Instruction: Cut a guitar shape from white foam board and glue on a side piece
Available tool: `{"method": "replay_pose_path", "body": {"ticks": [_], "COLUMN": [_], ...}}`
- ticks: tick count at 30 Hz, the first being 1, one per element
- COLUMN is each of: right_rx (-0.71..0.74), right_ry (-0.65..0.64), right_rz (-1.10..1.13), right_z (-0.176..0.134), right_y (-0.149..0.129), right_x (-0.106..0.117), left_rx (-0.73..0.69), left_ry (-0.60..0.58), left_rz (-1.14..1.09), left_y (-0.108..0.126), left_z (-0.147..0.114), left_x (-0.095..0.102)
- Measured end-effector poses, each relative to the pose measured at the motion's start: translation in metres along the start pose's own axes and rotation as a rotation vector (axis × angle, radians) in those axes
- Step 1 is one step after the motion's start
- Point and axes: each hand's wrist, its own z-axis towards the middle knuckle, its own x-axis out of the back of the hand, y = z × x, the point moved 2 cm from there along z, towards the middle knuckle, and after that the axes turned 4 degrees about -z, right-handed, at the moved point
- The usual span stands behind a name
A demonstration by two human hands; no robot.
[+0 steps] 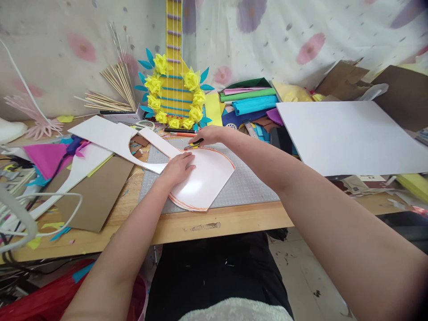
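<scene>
A white board piece with orange lines along its curved edges lies on a grey gridded cutting mat. My left hand rests flat on the board's left part, fingers stretched out. Beyond it, at the board's far edge, my right hand is closed around a yellow and black utility knife. The blade points left, close to where a narrow white strip meets the curved piece. Whether the blade is in the board, I cannot tell.
Behind the mat stands a guitar-shaped decoration with yellow paper flowers. White offcuts, brown cardboard and a glue gun are at left. A large white board lies at right, near rolled coloured paper.
</scene>
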Motion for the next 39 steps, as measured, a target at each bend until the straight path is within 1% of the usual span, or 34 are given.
{"method": "replay_pose_path", "body": {"ticks": [3,5,9,13,20,24,29,39], "right_rx": [0.043,0.048,0.042,0.014,-0.007,-0.019,-0.059,-0.045], "right_ry": [-0.185,-0.215,-0.26,-0.269,-0.264,-0.24,-0.253,-0.221], "right_rz": [-0.179,-0.247,-0.306,-0.33,-0.295,-0.289,-0.276,-0.298], "right_z": [-0.003,-0.005,-0.01,-0.015,-0.024,-0.028,-0.032,-0.038], "right_y": [-0.005,-0.009,-0.013,-0.014,-0.008,-0.007,-0.006,0.006], "right_x": [0.002,0.006,0.011,0.012,0.01,0.009,0.008,0.005], "left_rx": [-0.002,0.009,0.043,0.043,0.055,0.054,0.055,0.06], "left_ry": [-0.035,-0.065,-0.116,-0.134,-0.148,-0.153,-0.149,-0.156], "left_rz": [0.04,0.06,0.085,0.082,0.081,0.087,0.093,0.098], "left_y": [0.002,0.004,0.007,0.006,0.007,0.008,0.006,0.008], "left_z": [0.002,0.003,0.004,0.005,0.005,0.006,0.006,0.005], "left_x": [0.003,0.005,0.01,0.011,0.013,0.013,0.012,0.014]}}
